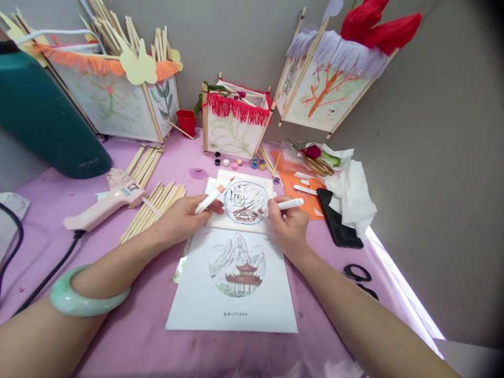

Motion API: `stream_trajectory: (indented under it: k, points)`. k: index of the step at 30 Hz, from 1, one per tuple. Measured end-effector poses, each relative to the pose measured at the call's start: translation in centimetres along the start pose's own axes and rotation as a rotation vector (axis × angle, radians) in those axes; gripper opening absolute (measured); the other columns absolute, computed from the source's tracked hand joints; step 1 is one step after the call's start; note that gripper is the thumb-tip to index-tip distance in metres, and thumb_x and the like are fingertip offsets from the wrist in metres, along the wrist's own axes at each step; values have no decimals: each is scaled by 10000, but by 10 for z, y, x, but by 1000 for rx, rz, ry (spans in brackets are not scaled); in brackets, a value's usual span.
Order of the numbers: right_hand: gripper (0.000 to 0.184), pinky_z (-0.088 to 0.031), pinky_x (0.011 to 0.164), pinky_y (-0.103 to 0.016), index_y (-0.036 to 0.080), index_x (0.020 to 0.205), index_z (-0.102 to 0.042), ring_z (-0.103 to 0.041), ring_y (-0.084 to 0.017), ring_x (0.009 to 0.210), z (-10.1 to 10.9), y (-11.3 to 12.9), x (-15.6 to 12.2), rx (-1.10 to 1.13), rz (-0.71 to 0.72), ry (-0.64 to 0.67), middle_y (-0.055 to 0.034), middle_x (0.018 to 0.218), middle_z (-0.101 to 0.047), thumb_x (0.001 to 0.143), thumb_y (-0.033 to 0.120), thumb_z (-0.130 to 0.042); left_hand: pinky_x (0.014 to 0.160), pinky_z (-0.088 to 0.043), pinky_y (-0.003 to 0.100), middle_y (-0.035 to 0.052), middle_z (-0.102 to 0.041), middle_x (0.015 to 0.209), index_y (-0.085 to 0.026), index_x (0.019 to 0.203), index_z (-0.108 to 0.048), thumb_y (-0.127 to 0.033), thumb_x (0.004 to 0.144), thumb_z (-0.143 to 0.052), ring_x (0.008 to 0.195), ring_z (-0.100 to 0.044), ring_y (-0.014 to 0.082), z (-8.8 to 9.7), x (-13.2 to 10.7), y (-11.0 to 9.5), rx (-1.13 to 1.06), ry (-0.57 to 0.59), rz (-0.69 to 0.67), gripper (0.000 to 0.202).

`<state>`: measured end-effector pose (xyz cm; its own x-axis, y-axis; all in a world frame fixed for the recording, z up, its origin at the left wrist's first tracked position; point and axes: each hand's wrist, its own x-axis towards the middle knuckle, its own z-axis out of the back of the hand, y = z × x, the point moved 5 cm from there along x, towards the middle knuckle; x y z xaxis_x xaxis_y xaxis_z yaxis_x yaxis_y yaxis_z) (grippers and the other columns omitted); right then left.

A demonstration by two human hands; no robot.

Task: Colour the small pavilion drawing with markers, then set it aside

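My left hand (pixel 185 214) is closed round a white marker (pixel 212 197) with an orange tip, lying at the left edge of a small paper panel (pixel 246 202). That panel carries a blue circle with a half-coloured brown pavilion. My right hand (pixel 289 223) grips a second white marker (pixel 286 205), its tip touching the pavilion drawing at the panel's right side. Below the panel lies a printed reference sheet (pixel 236 278) showing mountains and a red pavilion. A pale green bangle (pixel 84 296) sits on my left forearm.
A pink glue gun (pixel 106 202) and several wooden sticks (pixel 155 207) lie on the left of the pink table. Paper lanterns (pixel 234 118) stand at the back, small paint pots (pixel 238 164) before them. A black phone (pixel 338 220), white tissue (pixel 352 194) and scissors (pixel 360 278) lie on the right.
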<state>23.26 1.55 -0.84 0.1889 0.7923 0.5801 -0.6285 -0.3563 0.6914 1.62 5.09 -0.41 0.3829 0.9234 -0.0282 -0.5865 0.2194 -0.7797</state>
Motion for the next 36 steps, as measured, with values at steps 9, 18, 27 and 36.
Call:
stream_trajectory:
  k: [9,18,27,36]
  points:
    - [189,-402,524,-222,187,689,-564,-514,-100,509,0,0,0,12,-1,0,24,578,-581,837,293,-511,877,-424,343,18,-664,1104,-220,931,-684,-292,752,-453,978,-588,217,1,0,-2,2,4,3,301]
    - [186,-390,503,-218,188,699,-563,-501,-96,493,-3,1,0,4,-10,42,29,564,-573,836,305,-514,897,-413,342,8,-672,1095,-224,930,-679,-277,751,-455,963,-592,210,0,0,0,-5,8,4,292]
    - [195,-404,527,-225,190,720,-583,-519,-103,523,-4,2,-2,15,1,51,18,601,-589,841,322,-505,883,-421,322,3,-674,1090,-226,928,-680,-294,748,-451,988,-589,214,0,0,-1,7,1,9,299]
    - [186,-406,538,-224,192,717,-572,-521,-101,531,-4,3,-1,29,13,51,20,614,-576,841,316,-510,881,-420,317,0,-672,1094,-226,924,-685,-274,745,-456,973,-595,209,0,0,0,11,-5,4,294]
